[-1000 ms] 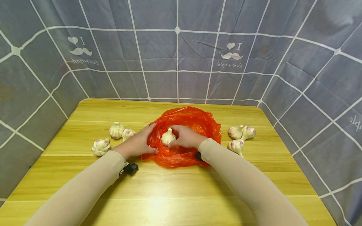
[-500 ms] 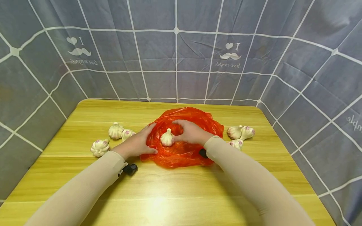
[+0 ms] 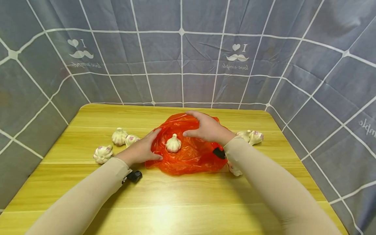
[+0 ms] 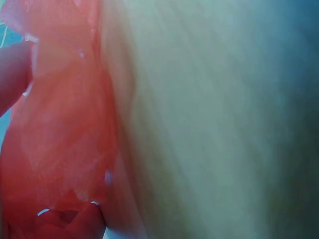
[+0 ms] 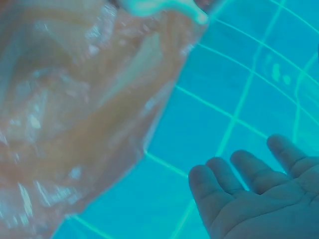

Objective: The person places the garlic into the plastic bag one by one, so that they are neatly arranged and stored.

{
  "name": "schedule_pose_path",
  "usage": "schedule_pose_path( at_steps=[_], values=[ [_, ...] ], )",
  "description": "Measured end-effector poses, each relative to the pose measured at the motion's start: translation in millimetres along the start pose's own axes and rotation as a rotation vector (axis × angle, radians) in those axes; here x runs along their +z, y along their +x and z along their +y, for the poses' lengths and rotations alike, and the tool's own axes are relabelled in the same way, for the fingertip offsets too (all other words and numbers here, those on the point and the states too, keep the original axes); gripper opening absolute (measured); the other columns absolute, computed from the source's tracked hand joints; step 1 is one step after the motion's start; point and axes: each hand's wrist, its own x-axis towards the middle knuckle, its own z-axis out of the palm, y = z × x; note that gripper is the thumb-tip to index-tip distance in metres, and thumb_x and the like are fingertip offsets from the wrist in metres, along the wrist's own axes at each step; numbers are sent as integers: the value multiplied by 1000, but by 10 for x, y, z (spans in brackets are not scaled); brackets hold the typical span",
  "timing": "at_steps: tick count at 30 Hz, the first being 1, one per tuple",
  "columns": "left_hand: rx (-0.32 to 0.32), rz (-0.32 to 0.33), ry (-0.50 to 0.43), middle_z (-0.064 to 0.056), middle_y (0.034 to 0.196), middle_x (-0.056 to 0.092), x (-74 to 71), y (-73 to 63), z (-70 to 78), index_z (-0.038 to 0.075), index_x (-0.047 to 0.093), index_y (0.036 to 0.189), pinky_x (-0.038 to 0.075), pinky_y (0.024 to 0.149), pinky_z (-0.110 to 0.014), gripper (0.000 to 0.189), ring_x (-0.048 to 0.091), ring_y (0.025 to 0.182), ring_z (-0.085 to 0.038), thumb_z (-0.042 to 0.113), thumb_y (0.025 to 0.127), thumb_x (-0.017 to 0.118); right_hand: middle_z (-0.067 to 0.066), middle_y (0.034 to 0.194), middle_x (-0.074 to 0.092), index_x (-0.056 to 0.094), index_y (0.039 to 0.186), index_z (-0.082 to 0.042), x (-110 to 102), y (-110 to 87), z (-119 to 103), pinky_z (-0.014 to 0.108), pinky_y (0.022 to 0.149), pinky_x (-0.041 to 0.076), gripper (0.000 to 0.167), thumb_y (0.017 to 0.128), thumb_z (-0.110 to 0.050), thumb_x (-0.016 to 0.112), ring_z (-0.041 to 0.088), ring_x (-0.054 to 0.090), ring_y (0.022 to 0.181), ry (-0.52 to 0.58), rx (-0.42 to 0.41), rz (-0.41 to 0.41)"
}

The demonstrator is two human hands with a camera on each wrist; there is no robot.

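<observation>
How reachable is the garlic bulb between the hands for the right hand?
Likely yes: the right hand is open just beside the garlic bulb, and the head view shows nothing between them.

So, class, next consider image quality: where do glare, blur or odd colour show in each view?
Head: a bright glare patch on the table, with the garlic bulb fairly clear; left wrist: the red bag looks soft, the pale area beside it blurred; right wrist: a strong blue cast over the curtain, glints on the bag.
</observation>
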Motion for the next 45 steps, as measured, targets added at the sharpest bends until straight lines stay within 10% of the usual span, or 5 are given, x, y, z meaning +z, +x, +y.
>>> schedule_pose_path(
  at_steps=[18,36,45],
  values=[
    [-11,-3,-3,-19,177,10,-6,-8,-1,19,8,171,30,125,-66,119,29,157,-49,35,84,88,9,171,35,36,165,-21,-645,-349,268,63,125,32,86,93,-30,82,51,35,152,51,-1,143],
    [1,3,0,-21,177,12,-14,-23,19,17,9,171,30,125,-65,119,29,156,-50,34,84,88,29,169,28,22,170,-20,-1031,-681,1257,70,114,41,97,95,-53,75,58,41,144,-66,248,171],
    [4,3,-2,-20,177,11,-8,-8,25,17,9,171,30,125,-65,119,29,157,-49,34,84,88,33,169,23,20,169,-9,-1003,-817,1756,73,122,27,95,98,-43,74,60,24,153,-76,275,124]
  ],
)
